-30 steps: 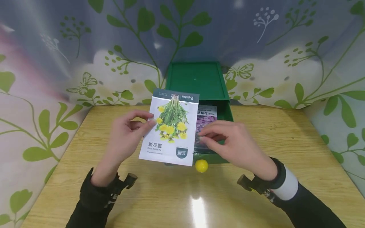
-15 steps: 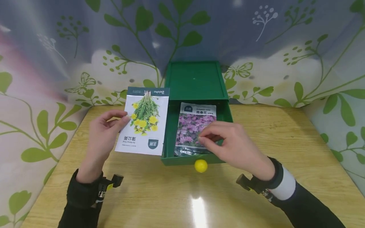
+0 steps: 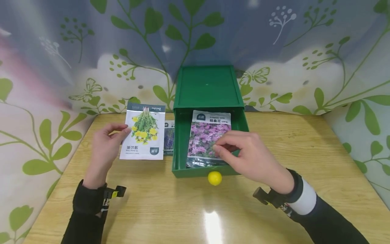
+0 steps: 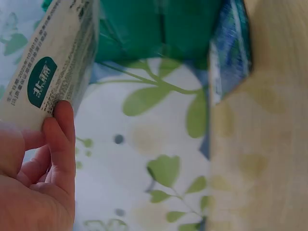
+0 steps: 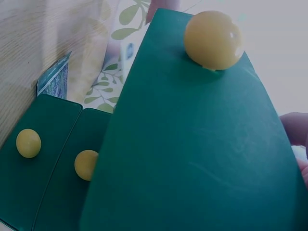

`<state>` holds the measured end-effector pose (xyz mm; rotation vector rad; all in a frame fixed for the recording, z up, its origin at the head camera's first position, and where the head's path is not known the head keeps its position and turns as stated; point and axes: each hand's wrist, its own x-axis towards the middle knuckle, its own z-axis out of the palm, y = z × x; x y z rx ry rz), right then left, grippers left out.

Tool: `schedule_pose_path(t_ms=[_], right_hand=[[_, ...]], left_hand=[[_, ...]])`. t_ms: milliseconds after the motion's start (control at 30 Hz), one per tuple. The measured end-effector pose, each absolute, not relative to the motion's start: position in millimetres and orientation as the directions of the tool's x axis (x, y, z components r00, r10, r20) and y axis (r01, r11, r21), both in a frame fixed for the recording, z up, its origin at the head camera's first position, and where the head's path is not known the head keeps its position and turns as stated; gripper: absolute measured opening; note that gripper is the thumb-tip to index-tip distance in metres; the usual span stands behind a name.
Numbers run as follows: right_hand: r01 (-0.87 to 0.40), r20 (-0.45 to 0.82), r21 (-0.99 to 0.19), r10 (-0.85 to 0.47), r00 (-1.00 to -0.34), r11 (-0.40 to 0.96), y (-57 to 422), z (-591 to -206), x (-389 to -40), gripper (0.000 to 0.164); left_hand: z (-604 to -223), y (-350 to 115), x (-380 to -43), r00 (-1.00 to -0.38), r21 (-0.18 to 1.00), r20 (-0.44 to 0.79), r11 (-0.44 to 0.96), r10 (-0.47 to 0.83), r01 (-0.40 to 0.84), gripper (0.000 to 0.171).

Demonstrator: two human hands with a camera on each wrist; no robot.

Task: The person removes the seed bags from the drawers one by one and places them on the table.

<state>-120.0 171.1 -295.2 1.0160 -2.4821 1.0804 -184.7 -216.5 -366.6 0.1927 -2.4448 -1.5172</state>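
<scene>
My left hand (image 3: 105,144) pinches the left edge of a white seed packet (image 3: 143,152) with yellow dandelions, upside down in the head view. In the left wrist view, its printed back (image 4: 72,62) faces the camera. A purple-blue flower seed packet (image 3: 169,139) lies on the table behind it, partly covered. My right hand (image 3: 246,149) hovers over the pulled-out green drawer (image 3: 182,142), fingers loosely curled and fingertips together. It overlaps a pink flower seed packet (image 3: 202,135) lying in the drawer, hiding part of its right side. Nothing shows between those fingers.
The green drawer cabinet (image 3: 208,86) stands at the back against a leaf-patterned cloth (image 3: 137,40). A yellow knob (image 3: 215,178) sticks out from the open drawer's front. Two more drawers with yellow knobs (image 5: 29,143) sit below it. The wooden table (image 3: 170,210) extends around the cabinet.
My left hand has carried the dandelion packet leftward, away from over the drawer. The pink packet inside and the purple-blue one on the table came into view. My right hand has barely moved.
</scene>
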Motion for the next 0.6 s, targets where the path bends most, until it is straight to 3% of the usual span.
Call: schedule_pose_path(t_ms=[600], right_hand=[[-0.676,0.457,-0.554,-0.502,-0.734,0.485,171.8,-296.5,-119.9,0.010]], left_hand=[[-416.0,-239.2,-210.6,-0.972,0.861,0.007,0.497,-0.233,-0.113,0.036]])
